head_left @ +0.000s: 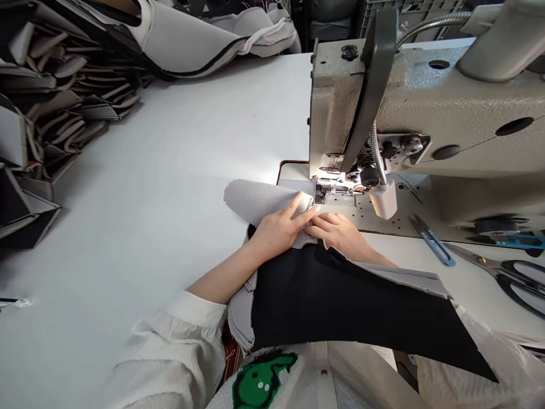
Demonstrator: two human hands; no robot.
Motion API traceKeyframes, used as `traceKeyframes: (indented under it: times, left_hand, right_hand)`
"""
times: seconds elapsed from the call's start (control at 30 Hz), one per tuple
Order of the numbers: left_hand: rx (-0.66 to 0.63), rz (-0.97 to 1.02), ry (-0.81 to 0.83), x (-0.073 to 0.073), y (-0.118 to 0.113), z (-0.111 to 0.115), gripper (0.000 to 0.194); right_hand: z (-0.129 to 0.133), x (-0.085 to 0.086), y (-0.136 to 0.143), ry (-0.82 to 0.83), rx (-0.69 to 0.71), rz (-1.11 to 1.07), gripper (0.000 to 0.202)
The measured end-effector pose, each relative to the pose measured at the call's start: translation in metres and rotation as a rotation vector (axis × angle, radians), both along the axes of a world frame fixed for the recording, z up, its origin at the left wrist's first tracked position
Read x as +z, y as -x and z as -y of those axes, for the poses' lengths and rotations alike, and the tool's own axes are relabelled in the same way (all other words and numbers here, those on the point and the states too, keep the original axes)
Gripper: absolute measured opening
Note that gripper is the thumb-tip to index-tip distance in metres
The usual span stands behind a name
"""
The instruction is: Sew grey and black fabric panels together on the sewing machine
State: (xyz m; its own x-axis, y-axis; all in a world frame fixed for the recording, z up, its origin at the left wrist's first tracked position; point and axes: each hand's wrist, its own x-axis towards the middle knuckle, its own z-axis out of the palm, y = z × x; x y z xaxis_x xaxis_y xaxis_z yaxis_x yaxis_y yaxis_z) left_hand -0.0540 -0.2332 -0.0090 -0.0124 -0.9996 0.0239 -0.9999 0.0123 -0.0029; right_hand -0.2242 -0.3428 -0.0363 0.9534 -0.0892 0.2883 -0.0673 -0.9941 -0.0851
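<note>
A grey fabric piece [259, 199] with a rounded end lies flat at the sewing machine's presser foot [320, 194]. My left hand [279, 230] rests on it, fingers spread, with the fingertips just in front of the foot. Close on the right, my right hand [340, 233] has its fingers bent together on the edge of the grey fabric, with the thumb side partly hidden. Joined to the grey fabric, a large black panel [349, 301] with grey edges hangs over the table's front edge towards my lap.
The sewing machine [426, 102] fills the right. Blue thread snips [432, 241] and black-handled scissors [506, 272] lie at the right. Stacked dark and grey pieces [68, 96] stand at the left; a large grey piece [191, 40] lies behind. A lamp [383, 199] hangs beside the needle area.
</note>
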Motion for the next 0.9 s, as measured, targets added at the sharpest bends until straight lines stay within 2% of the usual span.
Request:
traceKeyframes:
  times: [0.1, 0.37, 0.53, 0.73, 0.9]
  left_hand:
    - [-0.014, -0.003, -0.009, 0.000, 0.000, 0.001, 0.046]
    - [0.005, -0.009, 0.012, 0.002, 0.003, 0.001, 0.042]
    - [0.049, 0.013, 0.029, 0.000, 0.009, 0.018, 0.040]
    - [0.092, -0.002, 0.014, 0.001, 0.017, 0.045, 0.041]
    - [0.071, -0.011, 0.092, -0.002, 0.014, 0.051, 0.036]
  right_hand:
    - [0.000, -0.001, 0.000, 0.009, 0.012, -0.014, 0.022]
    - [-0.002, -0.002, 0.003, 0.056, 0.030, 0.035, 0.033]
    - [0.013, 0.005, 0.007, 0.081, -0.019, 0.056, 0.034]
    - [0.036, 0.010, 0.018, -0.104, -0.090, 0.100, 0.046]
    - [0.046, 0.010, 0.018, -0.185, -0.043, 0.118, 0.034]
